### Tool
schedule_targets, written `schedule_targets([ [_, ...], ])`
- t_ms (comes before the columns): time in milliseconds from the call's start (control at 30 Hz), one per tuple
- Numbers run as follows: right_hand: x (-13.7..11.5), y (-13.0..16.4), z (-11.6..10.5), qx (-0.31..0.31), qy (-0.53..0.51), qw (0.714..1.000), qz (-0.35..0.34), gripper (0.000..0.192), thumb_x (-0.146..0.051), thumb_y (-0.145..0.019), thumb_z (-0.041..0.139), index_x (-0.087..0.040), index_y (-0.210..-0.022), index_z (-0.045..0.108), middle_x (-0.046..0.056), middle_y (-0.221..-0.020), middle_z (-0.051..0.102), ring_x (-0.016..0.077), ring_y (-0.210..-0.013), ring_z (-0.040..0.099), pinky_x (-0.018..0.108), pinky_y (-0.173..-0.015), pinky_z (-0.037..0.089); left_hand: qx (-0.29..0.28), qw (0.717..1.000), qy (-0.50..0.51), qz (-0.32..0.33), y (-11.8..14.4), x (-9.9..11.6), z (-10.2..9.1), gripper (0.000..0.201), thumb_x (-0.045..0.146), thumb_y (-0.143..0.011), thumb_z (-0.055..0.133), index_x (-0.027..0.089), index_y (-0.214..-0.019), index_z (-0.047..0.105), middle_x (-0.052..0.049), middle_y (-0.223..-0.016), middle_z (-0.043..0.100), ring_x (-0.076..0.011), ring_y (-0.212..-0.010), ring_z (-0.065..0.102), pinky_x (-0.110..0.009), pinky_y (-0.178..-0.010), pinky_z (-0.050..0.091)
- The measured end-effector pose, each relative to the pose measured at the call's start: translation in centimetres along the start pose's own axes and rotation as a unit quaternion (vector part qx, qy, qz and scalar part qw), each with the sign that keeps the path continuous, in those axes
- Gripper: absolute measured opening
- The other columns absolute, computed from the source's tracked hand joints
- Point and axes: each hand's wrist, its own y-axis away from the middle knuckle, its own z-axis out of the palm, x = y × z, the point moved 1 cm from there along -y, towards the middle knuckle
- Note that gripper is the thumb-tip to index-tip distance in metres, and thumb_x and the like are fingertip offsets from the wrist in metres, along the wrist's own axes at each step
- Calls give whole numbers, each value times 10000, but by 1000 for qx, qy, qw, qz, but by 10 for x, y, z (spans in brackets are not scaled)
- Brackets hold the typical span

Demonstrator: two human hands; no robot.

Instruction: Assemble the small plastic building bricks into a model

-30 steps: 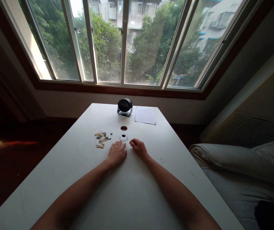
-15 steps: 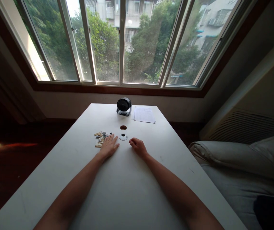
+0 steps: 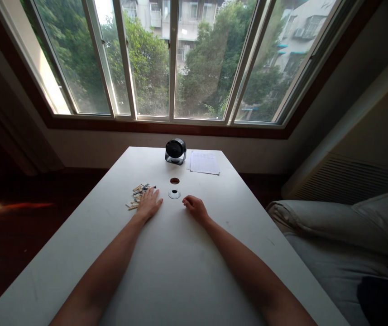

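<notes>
My left hand, spread flat, has slid left against the loose pile of small tan and grey pieces, apparently bunching it left of centre. My right hand rests curled; I can't tell if it holds anything.

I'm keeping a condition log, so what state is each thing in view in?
Bare left hand: open, fingers spread
Bare right hand: fingers curled in
Small tan and grey pieces: loosely piled beside the left hand
Round black device on U-shaped stand: upright
White paper sheet: lying flat
Round hole in the white table: uncovered
Round white ring with dark centre: lying off the hole
</notes>
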Motion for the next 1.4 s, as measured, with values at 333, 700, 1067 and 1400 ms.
schedule_targets([
  [333,3,0,1,-2,4,1000,-9,206,-288,-887,482,-208,-826,663,8,-775,650,146,-697,542,235,-660,377,4,996,17,85,7,12,-8,502,445,-944,384,230,-1391,456,-89,-1525,362,-251,-1426,271,-451,-1182,166],
  [700,1,1,1,-6,8,1000,-6,216,-302,-891,475,-208,-833,660,14,-778,647,148,-702,540,237,-669,387,7,994,29,106,12,21,-14,471,410,-939,401,235,-1367,489,-80,-1507,392,-245,-1408,306,-441,-1180,198],
  [1067,-5,1,-1,-9,9,1000,10,240,-326,-892,472,-204,-832,670,27,-800,660,159,-724,545,249,-697,406,9,998,13,55,14,26,-17,443,416,-933,414,295,-1352,495,-51,-1507,393,-269,-1402,293,-521,-1174,127],
  [1400,0,0,2,-5,4,1000,-7,227,-314,-895,480,-204,-825,666,12,-776,646,148,-696,533,238,-663,380,56,998,-5,4,14,20,-19,408,417,-918,427,273,-1277,558,-71,-1458,450,-301,-1403,256,-555,-1165,78],
])
